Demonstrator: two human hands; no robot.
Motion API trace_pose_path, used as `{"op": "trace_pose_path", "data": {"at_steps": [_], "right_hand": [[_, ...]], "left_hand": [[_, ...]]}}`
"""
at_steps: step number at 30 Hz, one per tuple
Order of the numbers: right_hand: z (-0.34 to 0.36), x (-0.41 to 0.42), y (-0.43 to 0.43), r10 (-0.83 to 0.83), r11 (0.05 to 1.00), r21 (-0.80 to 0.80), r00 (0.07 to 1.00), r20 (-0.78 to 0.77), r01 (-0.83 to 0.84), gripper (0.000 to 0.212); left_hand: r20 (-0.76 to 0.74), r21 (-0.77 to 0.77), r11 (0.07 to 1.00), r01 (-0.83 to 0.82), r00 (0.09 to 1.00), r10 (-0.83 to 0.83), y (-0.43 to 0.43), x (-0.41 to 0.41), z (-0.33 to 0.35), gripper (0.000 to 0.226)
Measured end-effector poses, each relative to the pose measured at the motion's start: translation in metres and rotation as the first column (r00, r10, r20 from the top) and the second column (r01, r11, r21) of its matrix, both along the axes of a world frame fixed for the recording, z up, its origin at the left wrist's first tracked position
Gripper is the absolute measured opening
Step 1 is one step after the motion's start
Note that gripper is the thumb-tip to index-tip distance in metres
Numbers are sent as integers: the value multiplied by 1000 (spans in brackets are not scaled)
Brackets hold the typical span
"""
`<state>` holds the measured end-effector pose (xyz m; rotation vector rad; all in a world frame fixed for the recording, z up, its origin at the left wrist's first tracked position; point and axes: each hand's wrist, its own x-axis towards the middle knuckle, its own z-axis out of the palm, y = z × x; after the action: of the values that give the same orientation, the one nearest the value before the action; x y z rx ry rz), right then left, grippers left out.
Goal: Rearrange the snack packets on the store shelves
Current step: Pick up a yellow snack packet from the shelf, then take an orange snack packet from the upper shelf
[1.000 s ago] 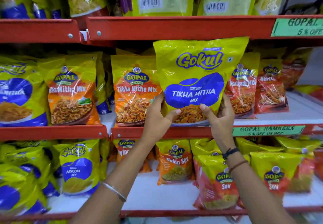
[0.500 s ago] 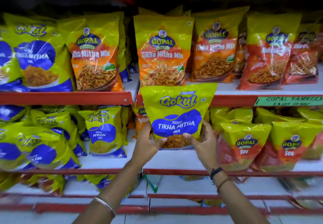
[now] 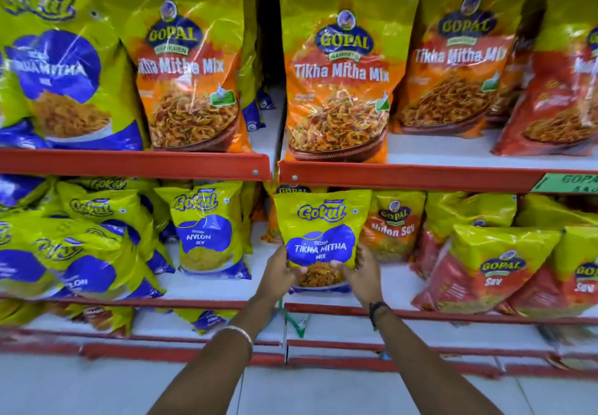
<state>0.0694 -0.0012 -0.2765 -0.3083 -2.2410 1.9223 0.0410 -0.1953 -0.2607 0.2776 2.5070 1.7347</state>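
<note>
Left hand [image 3: 281, 269] and right hand [image 3: 364, 271] clamped on the lower corners of the Gokul Tikha Mitha packet [image 3: 320, 236], equally near; packet upright at lower centre of frame, long axis vertical. Ahead and just below, bare white shelf [image 3: 396, 280] between Gokul Nylon Sev packet [image 3: 207, 233] and Gopal Nylon Sev packet [image 3: 393, 223]; likely landing spot.

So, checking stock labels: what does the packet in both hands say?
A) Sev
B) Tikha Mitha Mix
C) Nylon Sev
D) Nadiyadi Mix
B: the packet, gripped low by the left hand and right hand, reads Gokul Tikha Mitha Mix.
</note>
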Motion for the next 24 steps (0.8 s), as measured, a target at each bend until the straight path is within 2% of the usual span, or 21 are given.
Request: {"op": "trace_pose_path", "data": {"at_steps": [4, 8, 11, 13, 16, 19, 22, 24], "right_hand": [[-12, -21, 5, 26, 999, 27, 996, 82, -28, 57], [-9, -27, 6, 33, 990, 128, 985, 170, -55, 82], [12, -11, -2, -100, 931, 357, 995, 31, 82, 67], [35, -4, -13, -144, 901, 388, 977, -158, 195, 55], [91, -8, -36, -69, 935, 298, 921, -384, 194, 35], [161, -26, -63, 11, 957, 247, 835, -550, 150, 19], [224, -51, -93, 46, 970, 210, 763, -645, 119, 18], [252, -70, -114, 86, 975, 213, 769, -633, 66, 25]], "left_hand": [[33, -64, 998, -18, 999, 20, 7, -23, -5, 59], [98, -135, 991, -21, 995, 35, 8, -31, -9, 58], [-44, -199, 975, -101, 995, 94, 3, -17, -1, 56], [-223, -208, 968, -140, 970, 92, -4, -4, 17, 46], [-490, -147, 974, -174, 868, 81, -21, 1, 64, 32], [-726, -43, 958, -283, 668, 164, -46, -14, 124, 24], [-801, 125, 901, -416, 493, 339, -80, -37, 186, 22], [-777, 201, 844, -497, 444, 446, -105, -58, 215, 27]]}}
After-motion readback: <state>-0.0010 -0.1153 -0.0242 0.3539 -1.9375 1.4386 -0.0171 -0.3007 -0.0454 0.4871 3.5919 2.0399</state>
